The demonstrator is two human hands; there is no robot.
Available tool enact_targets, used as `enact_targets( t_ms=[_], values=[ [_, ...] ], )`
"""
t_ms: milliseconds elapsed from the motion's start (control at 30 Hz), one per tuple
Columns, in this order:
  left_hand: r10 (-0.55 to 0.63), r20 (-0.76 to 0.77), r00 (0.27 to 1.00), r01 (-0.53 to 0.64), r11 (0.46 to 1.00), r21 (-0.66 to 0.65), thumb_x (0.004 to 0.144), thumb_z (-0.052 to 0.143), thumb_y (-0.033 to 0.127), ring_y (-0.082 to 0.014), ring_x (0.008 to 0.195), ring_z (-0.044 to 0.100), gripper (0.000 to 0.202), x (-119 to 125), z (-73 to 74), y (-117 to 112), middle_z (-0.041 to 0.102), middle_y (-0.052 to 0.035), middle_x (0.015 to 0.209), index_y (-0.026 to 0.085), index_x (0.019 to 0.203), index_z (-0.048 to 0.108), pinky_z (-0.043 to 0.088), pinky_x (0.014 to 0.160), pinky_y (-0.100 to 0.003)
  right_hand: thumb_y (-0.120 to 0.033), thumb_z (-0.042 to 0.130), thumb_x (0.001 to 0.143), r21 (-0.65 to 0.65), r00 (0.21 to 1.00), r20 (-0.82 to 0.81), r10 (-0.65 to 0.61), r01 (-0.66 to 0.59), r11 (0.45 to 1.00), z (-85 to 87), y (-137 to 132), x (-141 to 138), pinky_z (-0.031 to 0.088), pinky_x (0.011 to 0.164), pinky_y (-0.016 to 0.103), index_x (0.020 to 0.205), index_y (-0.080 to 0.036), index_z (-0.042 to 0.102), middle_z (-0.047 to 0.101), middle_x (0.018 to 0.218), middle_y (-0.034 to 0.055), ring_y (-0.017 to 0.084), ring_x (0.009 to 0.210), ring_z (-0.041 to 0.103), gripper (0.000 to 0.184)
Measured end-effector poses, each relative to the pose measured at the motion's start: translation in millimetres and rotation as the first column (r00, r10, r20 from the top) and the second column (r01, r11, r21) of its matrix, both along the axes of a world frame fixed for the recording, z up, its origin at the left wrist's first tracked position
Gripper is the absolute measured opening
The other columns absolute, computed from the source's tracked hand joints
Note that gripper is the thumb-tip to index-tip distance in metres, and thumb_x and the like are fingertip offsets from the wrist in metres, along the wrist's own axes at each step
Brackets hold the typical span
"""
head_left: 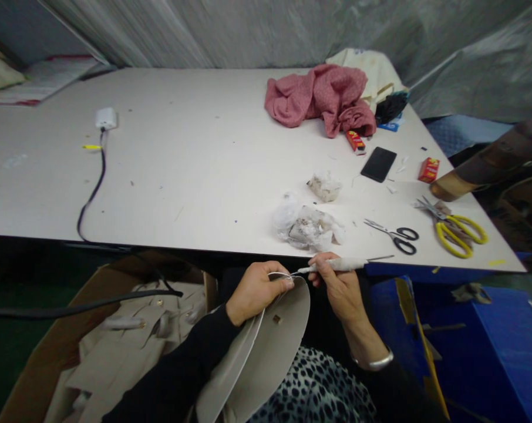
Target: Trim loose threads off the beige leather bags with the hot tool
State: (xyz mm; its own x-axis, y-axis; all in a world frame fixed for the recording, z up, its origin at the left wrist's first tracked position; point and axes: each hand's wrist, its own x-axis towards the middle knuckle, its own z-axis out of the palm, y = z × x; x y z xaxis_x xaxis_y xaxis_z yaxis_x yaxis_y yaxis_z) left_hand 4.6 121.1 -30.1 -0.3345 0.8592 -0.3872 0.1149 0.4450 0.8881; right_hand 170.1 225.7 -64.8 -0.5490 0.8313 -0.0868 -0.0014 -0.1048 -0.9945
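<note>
My left hand (255,289) is closed on the top edge of a beige leather flap (270,346) that rests on my lap, pinching a thin loop of thread or trim there. My right hand (339,285) grips a white pen-shaped tool (336,265) whose tip touches the flap's edge next to my left fingers. A small metal stud (276,319) sits on the flap. Both hands are just below the front edge of the white table (195,176).
On the table lie crumpled plastic bags (307,226), black-handled scissors (396,235), yellow-handled scissors (455,229), a black phone (378,164), red boxes (428,169), a pink cloth (323,97) and a white charger with cable (105,117). A cardboard box of beige pieces (129,329) is at lower left; blue crates (481,341) at right.
</note>
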Motion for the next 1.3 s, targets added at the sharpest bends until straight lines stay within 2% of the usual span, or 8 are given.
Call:
enact_targets(
  t_ms=[367,600,700,833,967,1133,1233,1300],
  values=[
    [-0.018,0.032,0.999,0.018,1.000,-0.014,0.072,0.074,0.028,-0.0146,0.064,0.055,0.014,4.4,-3.2,-2.9,0.068,-0.0011,0.068,0.014,0.075,0.074,0.042,0.064,-0.026,-0.049,0.063,0.098,0.059,0.990,0.073,0.119,-0.124,0.991,-1.8,1.2,8.0,0.048,0.056,0.022,0.090,-0.018,0.070,0.065,0.066,0.0000,0.012,0.058,0.059,0.032],
    [-0.036,0.083,0.996,0.036,0.999,-0.008,0.070,0.072,0.028,-0.0138,0.060,0.052,0.014,5.4,-1.0,-3.5,0.063,-0.0001,0.061,0.014,0.071,0.072,0.040,0.061,-0.026,-0.042,0.054,0.104,0.251,0.951,0.137,0.278,-0.305,0.919,8.1,13.0,9.9,0.047,0.065,0.024,0.088,-0.020,0.066,0.061,0.072,-0.0009,0.012,0.067,0.059,0.030],
    [-0.032,0.105,0.994,0.034,0.999,-0.014,0.069,0.073,0.028,-0.0130,0.058,0.049,0.014,4.1,-1.4,-3.6,0.061,0.0004,0.060,0.014,0.071,0.072,0.038,0.060,-0.025,-0.042,0.056,0.103,0.230,0.947,0.097,0.307,-0.321,0.919,5.6,10.1,8.9,0.050,0.067,0.024,0.088,-0.020,0.067,0.063,0.077,-0.0002,0.013,0.071,0.061,0.028],
    [0.022,0.155,0.988,-0.019,1.000,-0.017,0.067,0.075,0.031,-0.0117,0.057,0.046,0.018,-0.2,-5.0,-3.4,0.058,0.0013,0.058,0.013,0.071,0.072,0.036,0.058,-0.025,-0.042,0.061,0.101,0.105,0.980,-0.051,0.195,-0.189,0.976,-6.0,-8.5,6.4,0.055,0.066,0.025,0.092,-0.021,0.070,0.068,0.082,0.0011,0.014,0.070,0.066,0.024],
    [0.076,0.178,0.981,-0.073,0.997,-0.023,0.067,0.077,0.033,-0.0116,0.056,0.046,0.021,-3.5,-5.9,-3.6,0.058,0.0012,0.057,0.013,0.070,0.071,0.036,0.057,-0.024,-0.041,0.061,0.101,0.102,0.990,-0.129,-0.058,0.071,0.992,-8.4,-15.1,2.2,0.057,0.063,0.026,0.092,-0.021,0.070,0.070,0.077,0.0007,0.014,0.066,0.067,0.024],
    [0.216,0.283,0.934,-0.220,0.975,-0.018,0.066,0.081,0.034,-0.0121,0.055,0.051,0.024,-10.9,-4.8,-5.6,0.062,-0.0003,0.059,0.013,0.072,0.070,0.039,0.055,-0.024,-0.041,0.061,0.101,0.338,0.946,-0.085,-0.312,0.322,0.884,3.3,16.5,-4.7,0.055,0.062,0.028,0.096,-0.020,0.069,0.069,0.079,0.0012,0.014,0.065,0.065,0.023],
    [0.310,0.395,0.865,-0.325,0.945,-0.029,0.060,0.087,0.035,-0.0131,0.054,0.055,0.032,-23.2,-5.2,-8.2,0.064,-0.0005,0.061,0.014,0.075,0.068,0.043,0.055,-0.024,-0.040,0.060,0.101,0.494,0.939,-0.063,-0.339,0.325,0.806,4.1,33.0,-8.9,0.056,0.071,0.032,0.097,-0.020,0.070,0.069,0.087,0.0027,0.016,0.073,0.066,0.022],
    [0.356,0.456,0.816,-0.377,0.925,-0.049,0.057,0.092,0.034,-0.0129,0.053,0.056,0.037,-35.0,-0.8,-10.6,0.064,0.0000,0.060,0.014,0.076,0.067,0.044,0.054,-0.024,-0.041,0.060,0.101,0.548,0.948,-0.036,-0.317,0.284,0.786,1.9,37.4,-10.9,0.057,0.076,0.035,0.097,-0.020,0.070,0.070,0.088,0.0037,0.019,0.079,0.068,0.023]
  ],
)
